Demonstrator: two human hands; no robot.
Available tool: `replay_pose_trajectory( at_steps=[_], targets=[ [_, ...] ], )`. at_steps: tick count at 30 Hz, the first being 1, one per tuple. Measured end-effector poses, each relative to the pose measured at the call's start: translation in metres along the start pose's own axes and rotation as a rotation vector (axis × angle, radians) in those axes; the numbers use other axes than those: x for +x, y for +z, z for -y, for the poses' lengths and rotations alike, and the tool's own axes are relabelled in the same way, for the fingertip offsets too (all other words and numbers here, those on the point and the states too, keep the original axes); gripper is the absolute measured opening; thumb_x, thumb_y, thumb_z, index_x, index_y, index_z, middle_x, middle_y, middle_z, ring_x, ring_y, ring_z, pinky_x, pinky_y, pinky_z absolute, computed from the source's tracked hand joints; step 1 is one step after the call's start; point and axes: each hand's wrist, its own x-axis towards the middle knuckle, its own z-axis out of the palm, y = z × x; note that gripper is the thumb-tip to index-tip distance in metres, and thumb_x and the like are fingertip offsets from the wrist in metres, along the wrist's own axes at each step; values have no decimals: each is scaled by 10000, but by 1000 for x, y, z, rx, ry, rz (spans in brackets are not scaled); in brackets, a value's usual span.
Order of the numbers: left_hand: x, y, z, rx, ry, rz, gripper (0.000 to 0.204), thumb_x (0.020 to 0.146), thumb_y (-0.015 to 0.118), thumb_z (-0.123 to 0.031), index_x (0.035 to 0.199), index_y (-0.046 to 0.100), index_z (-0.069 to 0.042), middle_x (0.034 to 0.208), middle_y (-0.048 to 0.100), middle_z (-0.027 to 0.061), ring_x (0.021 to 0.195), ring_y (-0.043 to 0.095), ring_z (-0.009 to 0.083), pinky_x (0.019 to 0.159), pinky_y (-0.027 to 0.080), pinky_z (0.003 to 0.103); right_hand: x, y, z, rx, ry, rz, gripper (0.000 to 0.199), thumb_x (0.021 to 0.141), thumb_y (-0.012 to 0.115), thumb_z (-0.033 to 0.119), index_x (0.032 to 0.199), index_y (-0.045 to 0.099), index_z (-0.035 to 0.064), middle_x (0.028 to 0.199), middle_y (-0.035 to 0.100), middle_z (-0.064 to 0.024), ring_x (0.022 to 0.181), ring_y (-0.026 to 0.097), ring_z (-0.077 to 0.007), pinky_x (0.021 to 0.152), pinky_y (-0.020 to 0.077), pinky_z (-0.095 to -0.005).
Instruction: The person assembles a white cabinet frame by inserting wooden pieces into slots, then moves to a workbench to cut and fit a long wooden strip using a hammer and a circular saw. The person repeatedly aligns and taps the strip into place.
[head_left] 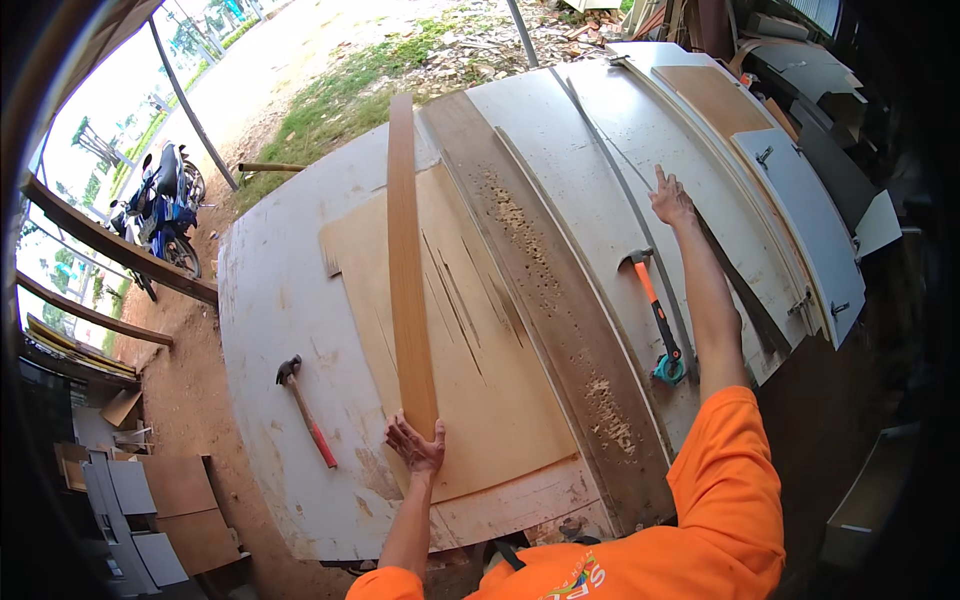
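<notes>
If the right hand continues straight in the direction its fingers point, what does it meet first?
The right hand points away across the white worktable. First probably only bare white surface, then the brown panel near the far edge; depth is unclear.

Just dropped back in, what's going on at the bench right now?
A person in orange sleeves stands at a big white workbench. The left hand grips the near end of a long brown wooden strip lying on a plywood sheet. The right hand reaches far across the bench to a thin grey strip. Untouched: an orange-handled hammer beside the right arm and a red-handled hammer left of the plywood.
</notes>
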Motion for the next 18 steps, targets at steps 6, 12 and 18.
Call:
replay_pose_trajectory(
  at_steps=[6,12,18],
  targets=[
    [15,-7,-17,-128,-165,72,829,720,864,-396,1343,448,-41,1393,426,181,1322,383,377,1103,278,583,-118,18,-12,442,-398,-213,795,952,620,296,1603,202,111,1472,402,-225,1366,414,-427,1120,359,-558],
    [27,-3,-20,52,-528,332,755,661,941,-332,1215,508,-57,1329,545,168,1268,499,353,1027,394,586,-390,13,-24,867,-42,-315,485,933,565,92,1396,464,-7,1199,554,-168,1072,555,-311,884,452,-406],
    [-16,-3,-17,-464,-506,644,394,852,820,-225,1120,675,25,953,737,174,777,714,272,643,586,394,-595,-4,29,1131,158,-41,295,915,557,67,1205,581,19,980,611,-120,832,599,-248,733,495,-357]
  ],
)
